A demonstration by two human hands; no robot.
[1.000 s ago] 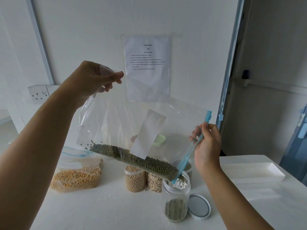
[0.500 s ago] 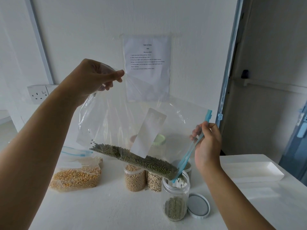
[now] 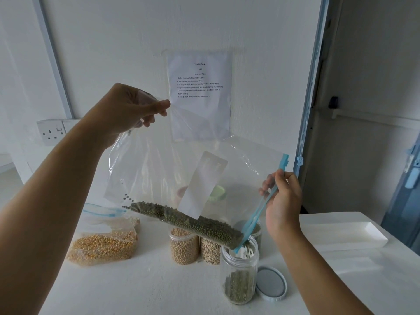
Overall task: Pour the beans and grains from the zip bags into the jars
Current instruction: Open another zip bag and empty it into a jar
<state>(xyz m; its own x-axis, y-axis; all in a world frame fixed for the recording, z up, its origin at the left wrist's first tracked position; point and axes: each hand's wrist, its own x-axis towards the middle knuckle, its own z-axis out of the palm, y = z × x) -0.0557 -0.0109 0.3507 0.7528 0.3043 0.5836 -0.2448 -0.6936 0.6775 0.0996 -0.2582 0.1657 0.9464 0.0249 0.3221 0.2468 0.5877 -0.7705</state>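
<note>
I hold a clear zip bag (image 3: 181,160) tilted over the table. My left hand (image 3: 127,110) pinches its raised bottom corner. My right hand (image 3: 283,201) grips the blue zip edge (image 3: 259,212) beside the opening. Green mung beans (image 3: 191,223) lie along the bag's lower fold and slide toward the open corner. That corner sits in the mouth of an open clear jar (image 3: 239,269), which holds a layer of green beans at its bottom. The jar's lid (image 3: 270,283) lies upturned beside it on the right.
Two filled jars, one of soybeans (image 3: 184,248) and one of mottled beans (image 3: 210,251), stand behind the open jar. A zip bag of yellow corn (image 3: 102,244) lies at left. A white tray (image 3: 345,233) sits at right. A printed sheet (image 3: 200,92) hangs on the wall.
The beans have slid a little further toward the bag's open corner, and the layer in the jar has grown slightly. Both hands keep nearly the same pose.
</note>
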